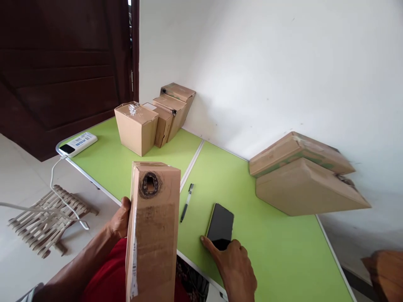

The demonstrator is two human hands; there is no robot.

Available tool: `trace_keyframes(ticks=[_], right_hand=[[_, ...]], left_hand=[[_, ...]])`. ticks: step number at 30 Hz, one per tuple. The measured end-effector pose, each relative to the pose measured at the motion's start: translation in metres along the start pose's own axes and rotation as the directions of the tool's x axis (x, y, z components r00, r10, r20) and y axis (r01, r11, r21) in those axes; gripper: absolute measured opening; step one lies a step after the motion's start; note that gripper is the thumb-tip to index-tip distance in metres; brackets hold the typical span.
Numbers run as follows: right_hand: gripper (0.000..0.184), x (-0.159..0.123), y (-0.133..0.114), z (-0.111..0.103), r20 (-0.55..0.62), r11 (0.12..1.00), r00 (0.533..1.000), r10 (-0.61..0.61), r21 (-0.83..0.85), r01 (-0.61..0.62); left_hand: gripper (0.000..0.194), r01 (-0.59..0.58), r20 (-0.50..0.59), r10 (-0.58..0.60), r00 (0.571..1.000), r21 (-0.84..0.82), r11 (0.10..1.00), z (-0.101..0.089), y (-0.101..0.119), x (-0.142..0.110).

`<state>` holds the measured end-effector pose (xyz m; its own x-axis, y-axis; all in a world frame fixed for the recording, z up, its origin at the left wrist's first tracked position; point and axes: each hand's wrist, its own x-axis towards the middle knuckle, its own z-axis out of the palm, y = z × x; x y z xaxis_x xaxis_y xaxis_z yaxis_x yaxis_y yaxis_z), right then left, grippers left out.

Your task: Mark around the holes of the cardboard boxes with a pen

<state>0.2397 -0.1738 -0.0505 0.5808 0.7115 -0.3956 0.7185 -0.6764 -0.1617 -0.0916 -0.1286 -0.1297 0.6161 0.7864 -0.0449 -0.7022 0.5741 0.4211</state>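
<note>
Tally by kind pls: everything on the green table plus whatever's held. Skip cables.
Cardboard boxes: 7 (4 in the back-left group, 2 at the right, 1 in the left hand)
Phone: 1
Pen: 1
White device with a black end: 1
Total: 10

The left hand (121, 220) has its fingers, thumb aside, hidden behind the carton (157, 243), cut off below them. Fingers of the right hand (234, 262) cover the near end of the phone (221, 222).
</note>
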Motion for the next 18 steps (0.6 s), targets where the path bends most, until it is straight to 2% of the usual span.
trace_keyframes(ticks=[3, 6, 11, 13, 15, 16, 17, 18], right_hand=[[0.086, 0.009, 0.009, 0.007, 0.006, 0.991, 1.0, 0.027, 0.134, -0.028], [0.096, 0.022, 0.013, 0.011, -0.013, 0.963, 0.999, 0.049, 0.265, -0.044], [0.082, 0.026, 0.017, 0.019, 0.013, 0.832, 0.999, -0.037, 0.554, 0.024], [0.084, 0.017, 0.019, 0.02, 0.06, 0.664, 0.996, -0.071, 0.747, 0.002], [0.086, 0.003, 0.024, 0.016, 0.144, 0.372, 0.987, -0.074, 0.922, -0.107], [0.088, -0.006, 0.026, 0.011, 0.185, 0.218, 0.979, -0.083, 0.962, -0.164], [0.087, -0.017, 0.028, 0.005, 0.211, 0.099, 0.973, -0.096, 0.974, -0.201], [0.083, -0.028, 0.029, -0.001, 0.223, 0.042, 0.968, -0.118, 0.975, -0.219]], left_hand=[[0.061, 0.015, 0.016, -0.014, 1.0, -0.088, 0.996, -0.009, -0.02, 0.005], [0.062, 0.039, 0.01, -0.038, 0.999, -0.149, 0.988, -0.012, -0.036, 0.009], [0.068, 0.079, -0.035, -0.087, 0.996, -0.177, 0.981, -0.011, -0.042, 0.021], [0.071, 0.087, -0.072, -0.1, 0.992, -0.173, 0.981, -0.01, -0.04, 0.025], [0.073, 0.089, -0.109, -0.109, 0.988, -0.172, 0.981, -0.01, -0.037, 0.029], [0.073, 0.089, -0.126, -0.112, 0.986, -0.172, 0.981, -0.01, -0.037, 0.031], [0.073, 0.09, -0.141, -0.115, 0.983, -0.172, 0.981, -0.01, -0.038, 0.033], [0.072, 0.093, -0.153, -0.12, 0.981, -0.171, 0.981, -0.011, -0.039, 0.035]])
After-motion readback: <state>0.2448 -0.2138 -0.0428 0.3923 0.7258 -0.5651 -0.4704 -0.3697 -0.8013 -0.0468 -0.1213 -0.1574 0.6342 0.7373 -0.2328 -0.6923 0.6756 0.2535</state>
